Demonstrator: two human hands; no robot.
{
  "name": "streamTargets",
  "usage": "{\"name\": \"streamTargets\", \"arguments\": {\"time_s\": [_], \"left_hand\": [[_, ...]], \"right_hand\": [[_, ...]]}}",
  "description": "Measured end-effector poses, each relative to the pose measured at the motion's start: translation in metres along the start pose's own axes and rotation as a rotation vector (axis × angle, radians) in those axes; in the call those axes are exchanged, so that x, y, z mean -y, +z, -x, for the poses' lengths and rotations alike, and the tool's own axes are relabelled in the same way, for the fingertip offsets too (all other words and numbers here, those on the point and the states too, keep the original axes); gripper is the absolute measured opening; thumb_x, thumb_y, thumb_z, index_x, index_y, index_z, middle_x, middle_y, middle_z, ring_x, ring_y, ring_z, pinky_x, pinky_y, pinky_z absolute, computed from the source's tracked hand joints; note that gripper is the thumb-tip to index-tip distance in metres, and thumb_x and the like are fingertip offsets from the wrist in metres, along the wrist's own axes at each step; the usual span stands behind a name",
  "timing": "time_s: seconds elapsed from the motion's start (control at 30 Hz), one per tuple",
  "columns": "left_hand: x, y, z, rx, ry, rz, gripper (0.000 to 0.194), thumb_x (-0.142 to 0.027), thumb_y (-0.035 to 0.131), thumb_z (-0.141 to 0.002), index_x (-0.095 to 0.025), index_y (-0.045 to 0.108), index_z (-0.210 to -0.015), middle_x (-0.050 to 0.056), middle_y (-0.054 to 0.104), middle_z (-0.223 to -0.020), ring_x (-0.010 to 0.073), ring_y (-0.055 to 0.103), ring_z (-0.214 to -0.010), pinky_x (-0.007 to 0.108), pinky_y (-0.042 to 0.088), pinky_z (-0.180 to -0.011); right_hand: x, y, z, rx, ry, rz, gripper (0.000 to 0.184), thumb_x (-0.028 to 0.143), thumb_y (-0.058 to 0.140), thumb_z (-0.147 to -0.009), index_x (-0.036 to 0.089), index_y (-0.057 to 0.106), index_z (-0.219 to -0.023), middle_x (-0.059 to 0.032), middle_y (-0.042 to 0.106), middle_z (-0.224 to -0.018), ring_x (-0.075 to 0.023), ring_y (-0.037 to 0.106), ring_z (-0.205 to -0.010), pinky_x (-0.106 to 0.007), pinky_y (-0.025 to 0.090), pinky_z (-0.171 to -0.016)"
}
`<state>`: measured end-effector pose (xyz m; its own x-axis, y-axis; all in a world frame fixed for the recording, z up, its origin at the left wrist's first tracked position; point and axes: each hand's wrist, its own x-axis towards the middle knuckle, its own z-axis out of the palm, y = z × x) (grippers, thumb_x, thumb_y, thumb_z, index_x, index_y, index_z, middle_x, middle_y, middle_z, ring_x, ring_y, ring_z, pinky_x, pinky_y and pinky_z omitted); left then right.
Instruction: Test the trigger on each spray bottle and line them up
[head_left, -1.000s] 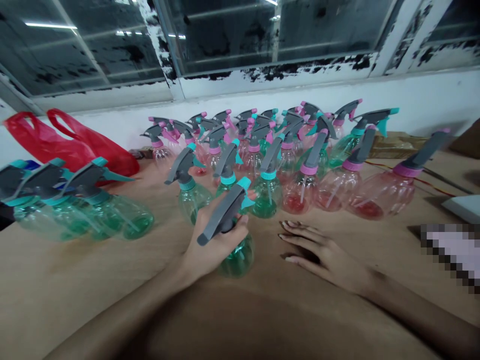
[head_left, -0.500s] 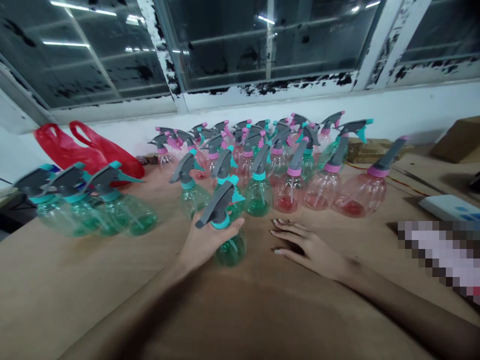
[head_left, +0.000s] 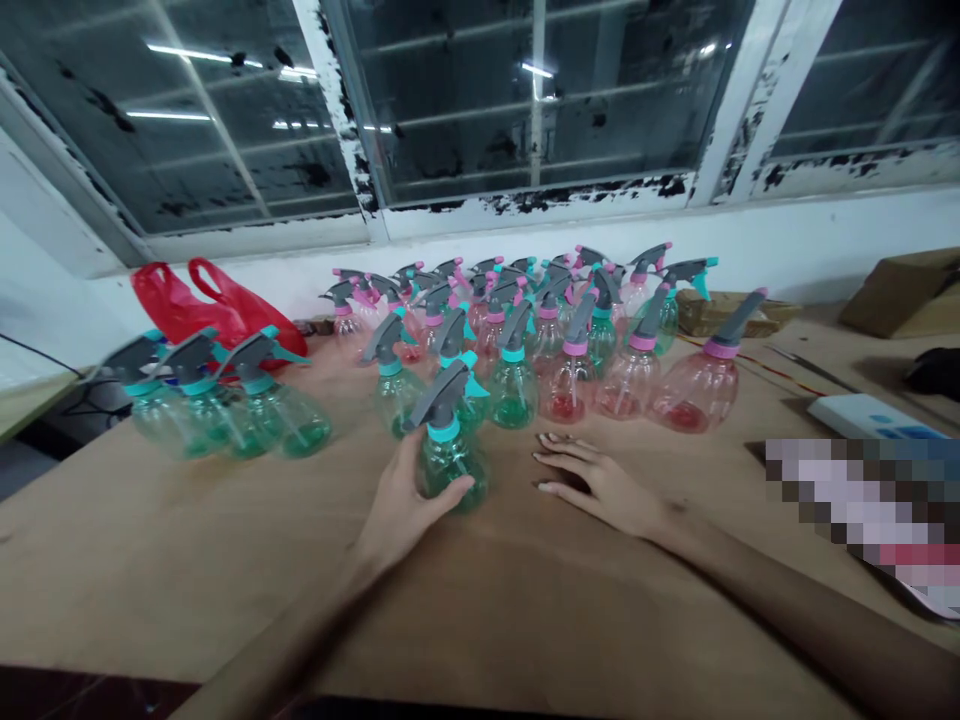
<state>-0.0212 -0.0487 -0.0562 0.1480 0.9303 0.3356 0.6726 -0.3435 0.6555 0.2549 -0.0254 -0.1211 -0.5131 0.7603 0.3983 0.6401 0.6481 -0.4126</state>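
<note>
A clear green spray bottle (head_left: pixel 459 468) with a teal collar and grey trigger head stands upright on the table, in front of the others. Around the left side of its body curls my left hand (head_left: pixel 409 500), with the thumb across the front and the other fingers partly hidden behind. My right hand (head_left: pixel 600 485) lies on the tabletop to the right, fingers stretched out and holding nothing. Just beyond its fingertips stands a pink spray bottle (head_left: pixel 568 385). Another green spray bottle (head_left: pixel 513 390) is behind the held one.
Several green spray bottles (head_left: pixel 289 420) stand at the left, before a red plastic bag (head_left: pixel 240 320). Many pink and green ones crowd the back by the wall. Right of them are a cardboard box (head_left: pixel 907 295), tweezers (head_left: pixel 817 368), a white device (head_left: pixel 862 415) and a blurred-out flat object (head_left: pixel 855 510).
My left hand has slid down from the bottle's neck to its body. The right hand stays flat on the table. The whole view has shifted slightly.
</note>
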Motion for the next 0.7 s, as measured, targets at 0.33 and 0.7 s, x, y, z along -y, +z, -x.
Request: {"name": "streamTargets", "arguments": {"time_s": [0.33,0.7], "left_hand": [[0.009,0.016,0.009,-0.028,0.042,0.029,0.068,-0.044,0.06,-0.08,-0.019,0.029,-0.134,0.015,0.048,-0.133,0.0301,0.046,-0.123,0.047,0.039,-0.1],[0.005,0.012,0.012,0.018,0.05,0.013,0.069,-0.045,0.061,-0.079,-0.018,0.029,-0.133,0.016,0.045,-0.136,0.0298,0.042,-0.126,0.049,0.034,-0.103]], "right_hand": [[-0.002,0.003,0.002,-0.012,0.017,0.003,0.041,0.047,0.047,-0.088,0.027,0.055,-0.123,-0.0051,0.053,-0.133,-0.0228,0.044,-0.126,-0.049,0.036,-0.104],[-0.003,0.003,0.002,-0.009,0.027,0.006,0.04,0.047,0.049,-0.087,0.029,0.054,-0.123,-0.004,0.055,-0.131,-0.0239,0.045,-0.125,-0.051,0.038,-0.103]]}}
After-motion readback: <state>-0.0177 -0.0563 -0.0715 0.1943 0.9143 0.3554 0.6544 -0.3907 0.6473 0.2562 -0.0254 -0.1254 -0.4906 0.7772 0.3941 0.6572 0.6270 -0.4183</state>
